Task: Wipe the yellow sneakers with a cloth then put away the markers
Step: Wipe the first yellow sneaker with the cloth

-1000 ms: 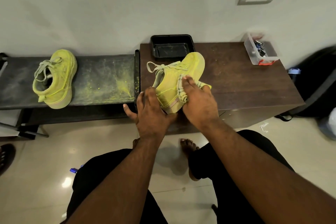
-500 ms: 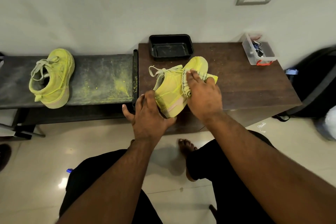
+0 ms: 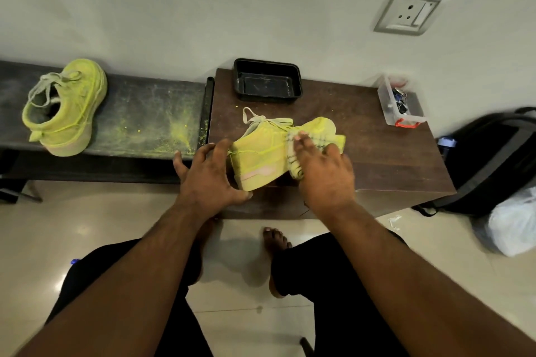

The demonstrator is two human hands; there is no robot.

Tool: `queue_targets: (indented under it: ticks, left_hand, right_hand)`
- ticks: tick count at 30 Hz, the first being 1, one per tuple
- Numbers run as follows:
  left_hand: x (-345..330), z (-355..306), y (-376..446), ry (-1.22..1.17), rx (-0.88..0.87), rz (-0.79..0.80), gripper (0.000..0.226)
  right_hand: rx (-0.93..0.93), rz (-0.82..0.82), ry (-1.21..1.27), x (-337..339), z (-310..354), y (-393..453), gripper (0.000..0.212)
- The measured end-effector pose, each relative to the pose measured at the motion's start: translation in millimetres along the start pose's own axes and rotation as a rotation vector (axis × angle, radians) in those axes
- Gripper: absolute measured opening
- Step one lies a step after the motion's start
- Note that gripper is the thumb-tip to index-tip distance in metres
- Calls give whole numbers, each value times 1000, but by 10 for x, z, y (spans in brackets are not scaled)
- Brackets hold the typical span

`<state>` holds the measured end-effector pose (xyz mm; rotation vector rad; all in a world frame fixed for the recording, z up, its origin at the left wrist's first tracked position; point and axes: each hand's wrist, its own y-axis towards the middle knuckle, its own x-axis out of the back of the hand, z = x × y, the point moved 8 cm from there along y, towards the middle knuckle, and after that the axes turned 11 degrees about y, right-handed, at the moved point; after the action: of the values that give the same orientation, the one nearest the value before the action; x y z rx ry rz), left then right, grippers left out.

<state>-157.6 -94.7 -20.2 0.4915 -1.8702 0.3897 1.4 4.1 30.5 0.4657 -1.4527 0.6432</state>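
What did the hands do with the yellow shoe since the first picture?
The right hand slid the cloth along the sneaker from near its heel toward the toe. The left hand loosened, and its fingers now spread beside the heel. The sneaker now lies flatter, more sideways on the wooden cabinet. The other sneaker, black tray and clear box stayed put.
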Motion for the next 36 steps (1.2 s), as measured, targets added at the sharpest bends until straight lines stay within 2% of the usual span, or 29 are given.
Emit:
queue_targets:
  ticks: [2, 4, 8, 10, 12, 15, 17, 20, 25, 27, 32, 34, 36]
  left_hand:
    - [1, -6, 8, -15, -7, -4, 108]
    - [-1, -6, 15, -26, -15, -5, 109]
    - [13, -27, 11, -17, -39, -7, 107]
    - [23, -28, 8, -6, -55, -19, 105]
    - [26, -6, 17, 27, -58, -27, 107]
    - [40, -17, 29, 54, -78, -40, 108]
    - [61, -64, 27, 57, -106, -58, 107]
    - [61, -122, 25, 75, -135, -80, 106]
    - [25, -150, 22, 83, -150, -88, 105]
    - [31, -140, 26, 108, -146, -93, 107]
    - [23, -138, 37, 164, -175, -120, 108]
    - [7, -146, 45, 171, -181, -121, 109]
    - [-1, -144, 50, 157, -173, -120, 110]
  right_hand:
    - [-79, -49, 26, 70, -129, 69, 79]
    - [-48, -53, 46, 54, 3, 54, 79]
    - [289, -82, 51, -99, 598, -182, 82]
    - [360, -83, 17, -149, 690, -253, 80]
    - [301, -47, 14, -112, 534, -175, 80]
    - [-54, -31, 67, 7, -11, 6, 80]
    - [-199, -72, 133, 51, -225, 47, 77]
    - [-146, -81, 207, 49, -44, 42, 78]
    - [188, -50, 229, -50, 643, -88, 83]
    - [154, -71, 191, -42, 545, -33, 81]
    - [-219, -115, 219, 48, -196, 143, 70]
    - [-216, -110, 249, 65, -197, 145, 71]
    - [-99, -96, 288, 73, 33, 99, 76]
